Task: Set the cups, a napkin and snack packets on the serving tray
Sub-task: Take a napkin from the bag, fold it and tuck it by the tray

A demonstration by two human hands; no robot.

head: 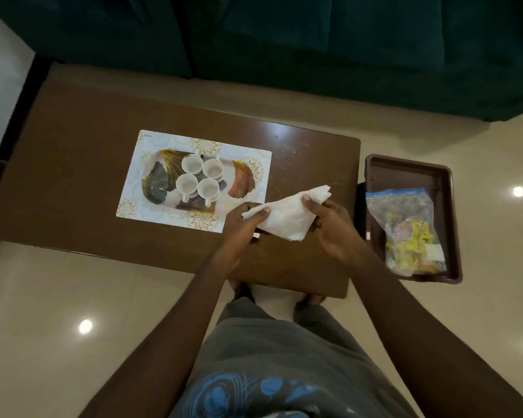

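Several white cups [199,180] stand close together on a patterned serving tray [242,183], which lies on a white floral placemat [145,140]. To the right of the tray, above the table, I hold a white napkin [287,217] with both hands. My left hand [244,221] pinches its left corner and my right hand [329,226] grips its right side. A clear zip bag of yellow snack packets [408,230] lies in a brown plastic tray [411,167] off the table's right end.
The brown wooden table [73,176] carries the placemat and has crumbs near its far right corner. A dark green sofa [284,40] stands behind it. The glossy tiled floor [58,297] surrounds the table, and my feet show under its near edge.
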